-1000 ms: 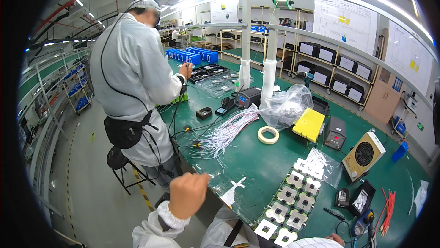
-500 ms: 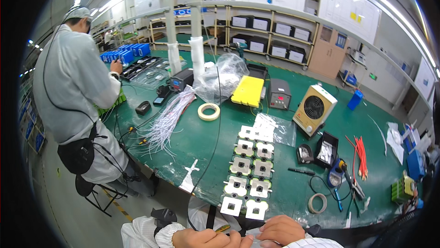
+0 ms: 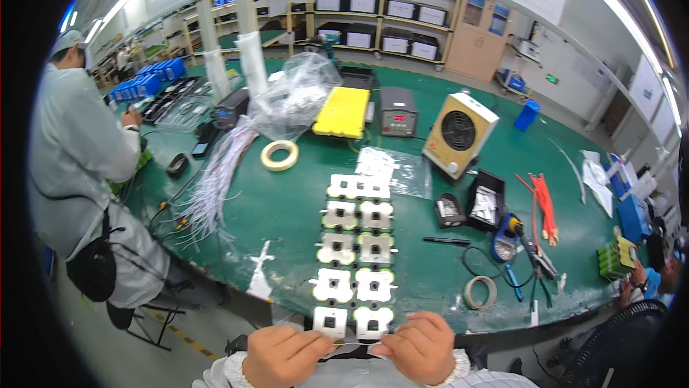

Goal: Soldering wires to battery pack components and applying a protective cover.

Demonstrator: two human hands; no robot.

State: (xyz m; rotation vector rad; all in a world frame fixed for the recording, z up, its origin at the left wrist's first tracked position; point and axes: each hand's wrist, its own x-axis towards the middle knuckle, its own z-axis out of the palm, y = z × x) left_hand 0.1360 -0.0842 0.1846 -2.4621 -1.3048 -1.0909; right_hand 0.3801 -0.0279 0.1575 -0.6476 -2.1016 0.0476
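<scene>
At the near edge of the green table (image 3: 280,208), my left hand (image 3: 281,354) and my right hand (image 3: 418,346) are held close together. Both pinch the ends of a thin white wire (image 3: 352,345) stretched between them. Just beyond my fingers, two columns of white square frame parts (image 3: 357,251) run away from me, with several pieces in each column. The nearest pieces almost touch my knuckles.
A roll of tape (image 3: 280,155) and a bundle of white wires (image 3: 215,187) lie to the left. A yellow box (image 3: 343,111), a meter (image 3: 398,111) and a beige fan unit (image 3: 458,134) stand behind. Tools and red wires (image 3: 542,205) lie right. A person in a white coat (image 3: 72,173) works at left.
The view has swung right and down toward the table. My left hand came down from mid-air, and both hands now meet at the table's near edge with the wire between them.
</scene>
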